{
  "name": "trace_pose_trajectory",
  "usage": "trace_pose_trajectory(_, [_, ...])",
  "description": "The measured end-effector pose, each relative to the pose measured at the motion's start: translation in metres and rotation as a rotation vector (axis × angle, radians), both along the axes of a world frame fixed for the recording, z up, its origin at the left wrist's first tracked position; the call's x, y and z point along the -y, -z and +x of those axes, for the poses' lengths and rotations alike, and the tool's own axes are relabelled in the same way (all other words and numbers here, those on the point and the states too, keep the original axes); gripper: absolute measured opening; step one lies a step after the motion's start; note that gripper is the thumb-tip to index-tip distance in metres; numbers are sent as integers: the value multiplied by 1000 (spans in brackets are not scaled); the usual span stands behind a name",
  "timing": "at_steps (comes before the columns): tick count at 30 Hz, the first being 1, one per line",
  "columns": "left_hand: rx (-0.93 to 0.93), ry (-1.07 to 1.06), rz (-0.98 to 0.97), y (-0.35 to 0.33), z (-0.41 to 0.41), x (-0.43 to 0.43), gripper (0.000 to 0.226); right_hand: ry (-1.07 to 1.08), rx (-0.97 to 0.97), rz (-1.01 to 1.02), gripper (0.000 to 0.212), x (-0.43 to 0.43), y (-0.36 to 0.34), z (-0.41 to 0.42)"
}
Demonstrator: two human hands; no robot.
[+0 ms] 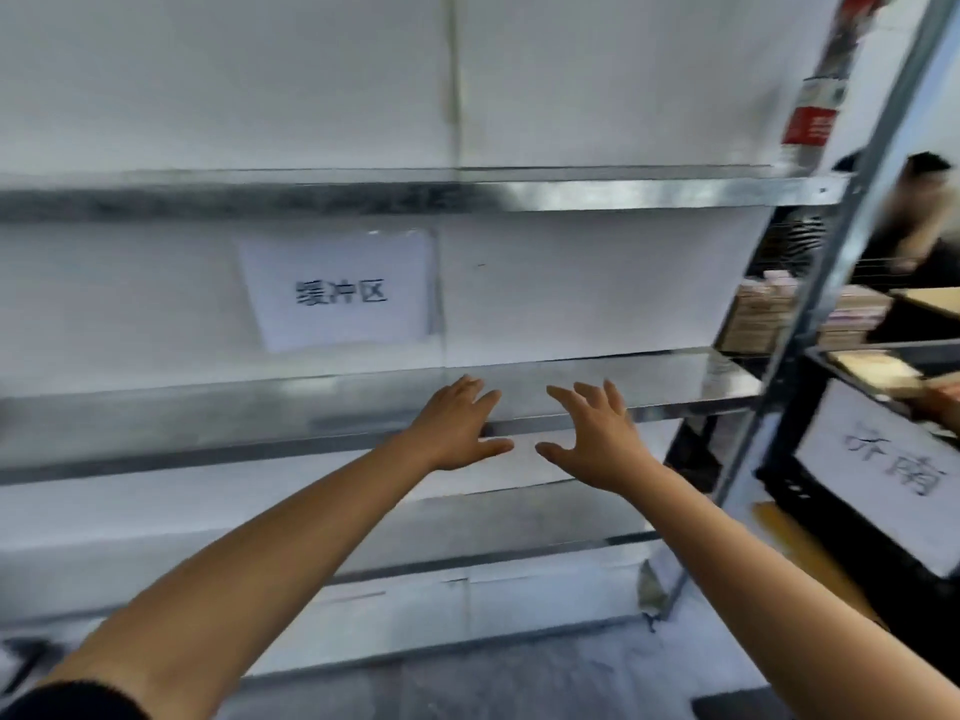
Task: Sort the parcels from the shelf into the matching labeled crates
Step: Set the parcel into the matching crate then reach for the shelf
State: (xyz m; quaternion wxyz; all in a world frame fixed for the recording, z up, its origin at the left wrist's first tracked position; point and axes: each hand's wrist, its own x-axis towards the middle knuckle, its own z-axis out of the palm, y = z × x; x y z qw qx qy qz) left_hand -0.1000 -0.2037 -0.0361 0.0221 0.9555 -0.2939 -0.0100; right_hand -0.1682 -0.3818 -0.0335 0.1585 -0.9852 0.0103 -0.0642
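A metal shelf rack [260,413] fills the view, and I see no parcel on its boards. My left hand [457,428] and my right hand [597,439] reach side by side over the front edge of the middle board, fingers spread, holding nothing. A white paper sign [337,291] with Chinese characters hangs on the white wall behind that board. At the right edge stands a dark crate [789,459] with a white handwritten label [893,470]. The picture is blurred by motion.
The rack's slanted steel upright [810,314] separates the shelf from the crate. Stacks of books or packets [763,314] lie behind it. A person in dark clothes [914,226] sits at the far right by a wooden table [935,298]. A red-labelled pole [815,111] stands at the upper right.
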Motion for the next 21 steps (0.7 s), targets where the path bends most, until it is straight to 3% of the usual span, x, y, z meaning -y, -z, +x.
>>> trace_pose_trajectory(11, [13, -535, 47, 18, -94, -286, 72, -485, 14, 78, 76, -268, 38, 12])
trace_pose_trajectory(21, [-57, -893, 29, 29, -129, -437, 73, -804, -66, 110, 74, -441, 52, 44])
